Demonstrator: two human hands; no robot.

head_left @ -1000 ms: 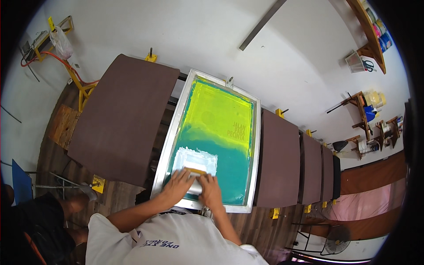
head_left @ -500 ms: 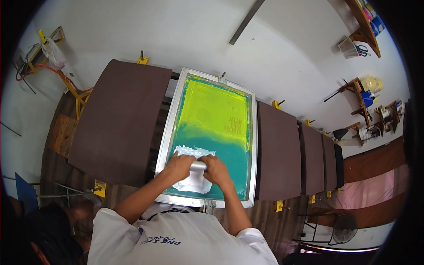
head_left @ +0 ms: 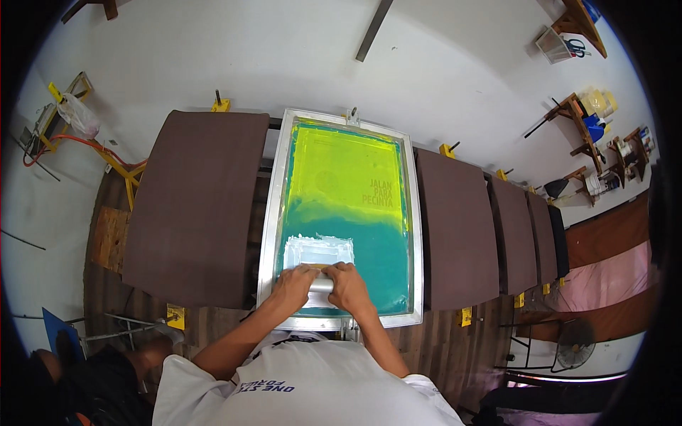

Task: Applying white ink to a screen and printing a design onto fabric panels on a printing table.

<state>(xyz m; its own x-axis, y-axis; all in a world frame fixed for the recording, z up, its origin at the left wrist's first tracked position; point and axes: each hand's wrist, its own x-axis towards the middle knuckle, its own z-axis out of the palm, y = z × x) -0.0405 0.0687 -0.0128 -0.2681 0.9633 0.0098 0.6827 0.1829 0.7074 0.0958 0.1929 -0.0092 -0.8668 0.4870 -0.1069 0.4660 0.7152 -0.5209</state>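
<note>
Far left of your fingers (head_left: pixel 305 274) hangs a translucent plastic bag (head_left: pixel 79 117), its contents unclear. Just left of them runs the silver rim of the screen frame (head_left: pixel 270 227). Inside it, your left hand (head_left: pixel 291 290) and right hand (head_left: pixel 346 287) grip a silver squeegee (head_left: pixel 322 285) between them, over white ink (head_left: pixel 298 250); beyond the fingers, yellow-green ink (head_left: pixel 341 160) meets teal. Well right of them, a clear bin (head_left: pixel 550 46) holds scissors (head_left: pixel 577 47), and farther right is a yellow tub (head_left: pixel 598 103).
</note>
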